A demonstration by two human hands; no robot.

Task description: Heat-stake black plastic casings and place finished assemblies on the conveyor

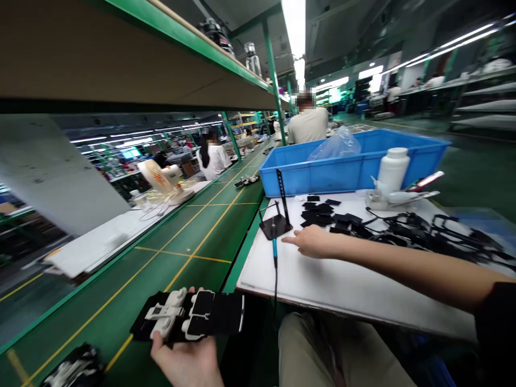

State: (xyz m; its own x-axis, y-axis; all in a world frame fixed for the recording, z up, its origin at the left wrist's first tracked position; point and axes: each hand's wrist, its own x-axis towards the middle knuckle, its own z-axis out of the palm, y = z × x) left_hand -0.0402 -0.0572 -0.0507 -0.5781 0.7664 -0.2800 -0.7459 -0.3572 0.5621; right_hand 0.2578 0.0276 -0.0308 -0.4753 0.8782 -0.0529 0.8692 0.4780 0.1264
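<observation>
My left hand (187, 363) is closed around a black fabric piece with white plastic parts (167, 312), held over the green conveyor belt (209, 236). White frames surround dark pads on this piece; its exact kind I cannot tell. My right hand (312, 242) hovers low over the white tabletop (322, 277), index finger pointing left and nothing visible in its grasp. Just left of that fingertip is a blue-handled soldering iron (274, 248), apart from it, resting in a black metal stand (282, 226). A cable runs from the iron down over the table edge.
Black fabric squares (318, 215) and tangled black straps (415, 231) cover the table's far side. Behind them stand a white bottle (393, 172) and a blue bin (310, 180). More assemblies lie on the belt, one at lower left (76, 368). A shelf (181, 59) overhangs it.
</observation>
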